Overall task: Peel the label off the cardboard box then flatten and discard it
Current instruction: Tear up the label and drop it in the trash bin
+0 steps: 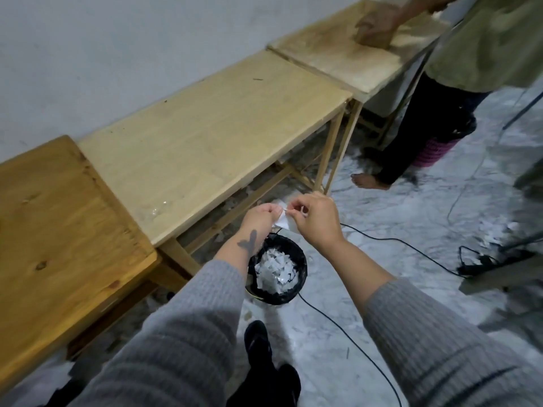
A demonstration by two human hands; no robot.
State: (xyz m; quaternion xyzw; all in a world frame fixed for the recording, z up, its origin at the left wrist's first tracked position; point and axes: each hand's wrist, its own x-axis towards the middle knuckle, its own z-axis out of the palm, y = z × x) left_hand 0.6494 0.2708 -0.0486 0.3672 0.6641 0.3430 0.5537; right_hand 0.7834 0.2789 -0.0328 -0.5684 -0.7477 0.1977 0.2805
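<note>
Label: small white paper piece, thin and creased, held in the air above a round bin lined with black plastic and filled with white paper scraps. Left hand: wrist bent downward, fingertips pinched together on the label's left edge. Right hand: knuckles raised, thumb and forefinger pinched on the label's upper edge. Sleeves: grey ribbed knit, pushed back. Tables: pale wood, smooth, set beside the bin. Cardboard box is not seen.

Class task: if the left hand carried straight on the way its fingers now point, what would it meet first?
Its fingers point toward the right hand, so the left hand would probably first meet the white paper piece pinched between them, then the right fingers; depth is unclear.
</note>
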